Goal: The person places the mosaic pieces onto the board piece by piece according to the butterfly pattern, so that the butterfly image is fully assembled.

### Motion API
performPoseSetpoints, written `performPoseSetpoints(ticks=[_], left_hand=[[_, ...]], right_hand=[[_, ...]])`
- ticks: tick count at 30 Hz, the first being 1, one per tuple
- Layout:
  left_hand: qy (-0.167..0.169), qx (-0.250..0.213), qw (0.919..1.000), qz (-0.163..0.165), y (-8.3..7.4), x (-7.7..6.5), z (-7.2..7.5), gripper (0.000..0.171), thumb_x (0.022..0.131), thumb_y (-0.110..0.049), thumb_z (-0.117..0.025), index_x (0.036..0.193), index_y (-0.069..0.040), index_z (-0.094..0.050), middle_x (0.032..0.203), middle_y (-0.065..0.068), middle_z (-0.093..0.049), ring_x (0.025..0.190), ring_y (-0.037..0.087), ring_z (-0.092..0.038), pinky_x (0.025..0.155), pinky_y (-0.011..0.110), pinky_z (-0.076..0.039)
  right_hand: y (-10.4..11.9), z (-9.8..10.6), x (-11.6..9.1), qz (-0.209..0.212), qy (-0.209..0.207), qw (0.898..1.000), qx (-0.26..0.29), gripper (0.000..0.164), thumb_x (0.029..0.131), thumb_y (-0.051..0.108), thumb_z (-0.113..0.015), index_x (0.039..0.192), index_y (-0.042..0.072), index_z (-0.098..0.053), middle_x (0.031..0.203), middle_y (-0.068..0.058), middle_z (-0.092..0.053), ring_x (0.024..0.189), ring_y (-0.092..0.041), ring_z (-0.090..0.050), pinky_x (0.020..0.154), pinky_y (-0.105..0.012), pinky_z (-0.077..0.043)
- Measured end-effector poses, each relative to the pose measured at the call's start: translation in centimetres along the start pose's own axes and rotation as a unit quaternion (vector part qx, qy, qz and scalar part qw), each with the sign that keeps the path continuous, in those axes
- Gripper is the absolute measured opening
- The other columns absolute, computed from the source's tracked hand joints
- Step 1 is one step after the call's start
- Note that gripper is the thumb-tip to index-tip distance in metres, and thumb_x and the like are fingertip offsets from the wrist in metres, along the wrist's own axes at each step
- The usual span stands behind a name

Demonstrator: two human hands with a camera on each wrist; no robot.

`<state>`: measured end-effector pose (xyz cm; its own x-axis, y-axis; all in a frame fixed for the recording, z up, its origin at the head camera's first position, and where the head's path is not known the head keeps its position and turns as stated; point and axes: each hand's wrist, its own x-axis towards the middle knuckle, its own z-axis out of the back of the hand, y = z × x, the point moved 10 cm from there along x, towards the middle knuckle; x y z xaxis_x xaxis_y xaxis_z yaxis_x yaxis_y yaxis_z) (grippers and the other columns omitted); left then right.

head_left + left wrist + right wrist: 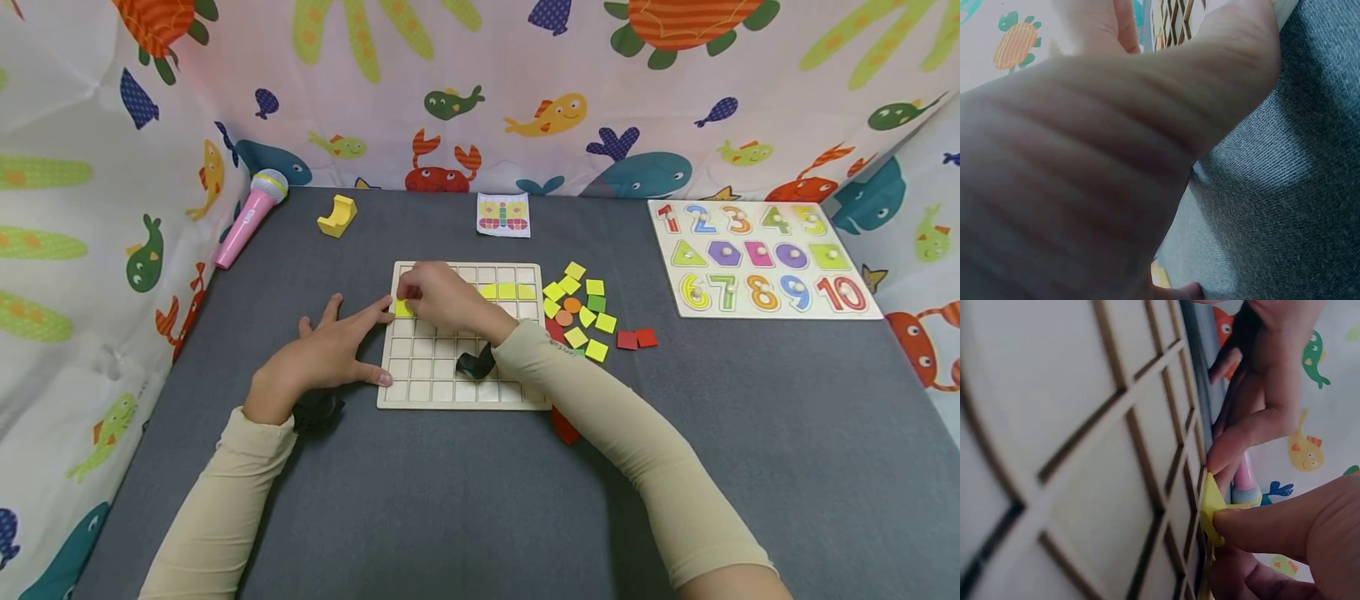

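A pale wooden grid board [442, 392] lies on the grey cloth. My left hand [322, 350] is spread along the board's left side, with a fingertip and the thumb at its edge. Over the upper left cells, my right hand [446, 296] pinches a yellow square tile [1211, 503] between thumb and finger. In the head view a yellow tile [404, 309] shows in the leftmost column beside that hand, partly covered by it. Several yellow tiles [507, 291] sit in a row at the board's upper right. The left wrist view shows mostly hand and cloth.
Right of the board lie loose yellow tiles [575, 337], orange discs [572, 305], green tiles [596, 303] and red tiles [627, 340]. A butterfly pattern card [503, 229] lies behind the board. Farther off are a number puzzle [765, 312], a pink microphone [251, 218] and a yellow block [339, 217].
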<state>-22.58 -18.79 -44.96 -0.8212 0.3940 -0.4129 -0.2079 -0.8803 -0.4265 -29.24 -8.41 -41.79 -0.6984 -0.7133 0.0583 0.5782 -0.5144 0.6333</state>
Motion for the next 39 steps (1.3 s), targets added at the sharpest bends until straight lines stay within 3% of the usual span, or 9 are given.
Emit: performPoseSetpoints(ticks=[6,10,17,26,39], left_hand=[[0.0,0.0,1.0,-0.001,0.0,0.0,0.0,0.111,0.086,-0.053,-0.088,0.171,-0.017,-0.025,0.174,0.016,-0.028,0.155,0.063,0.006,0.105,0.092,-0.001],[-0.004,0.001,1.0,-0.003,0.1,0.0,0.0,0.113,0.086,-0.052,-0.088,0.172,-0.017,-0.023,0.173,0.014,-0.032,0.155,0.062,0.005,0.105,0.092,-0.002],[-0.003,0.002,1.0,0.001,0.3,0.2,-0.1,0.116,0.086,-0.051,-0.089,0.173,-0.018,-0.02,0.173,0.015,-0.031,0.156,0.061,0.007,0.107,0.091,-0.001],[0.006,-0.005,1.0,0.003,0.3,0.3,-0.4,0.117,0.086,-0.054,-0.088,0.173,-0.02,-0.018,0.174,0.014,-0.028,0.156,0.06,0.009,0.107,0.09,0.0],[0.009,-0.006,0.9999,0.007,0.2,0.2,-0.4,0.118,0.085,-0.053,-0.089,0.173,-0.02,-0.018,0.175,0.015,-0.025,0.156,0.06,0.009,0.107,0.09,0.001]], right_hand=[[0.2,0.0,0.0,0.019,-0.003,0.999,-0.027,0.018,0.099,-0.006,-0.063,0.099,0.002,-0.079,0.097,-0.008,-0.071,0.087,-0.019,-0.06,0.082,-0.029,-0.05],[0.0,0.7,-0.2,0.014,-0.004,1.0,-0.005,0.015,0.098,-0.005,-0.065,0.1,0.001,-0.079,0.095,-0.008,-0.073,0.086,-0.018,-0.062,0.082,-0.03,-0.051],[-2.0,3.6,-1.4,-0.025,-0.035,0.998,0.045,0.011,0.1,0.004,-0.071,0.108,0.002,-0.079,0.097,-0.006,-0.074,0.087,-0.018,-0.066,0.08,-0.032,-0.053],[-5.4,7.6,-5.5,-0.074,-0.065,0.992,0.078,0.014,0.102,0.008,-0.071,0.112,0.0,-0.078,0.097,-0.007,-0.074,0.088,-0.023,-0.065,0.081,-0.037,-0.052],[-10.1,12.3,-11.6,-0.147,-0.109,0.981,0.072,0.017,0.103,0.012,-0.071,0.114,0.001,-0.078,0.102,-0.011,-0.073,0.088,-0.027,-0.062,0.075,-0.035,-0.051]])
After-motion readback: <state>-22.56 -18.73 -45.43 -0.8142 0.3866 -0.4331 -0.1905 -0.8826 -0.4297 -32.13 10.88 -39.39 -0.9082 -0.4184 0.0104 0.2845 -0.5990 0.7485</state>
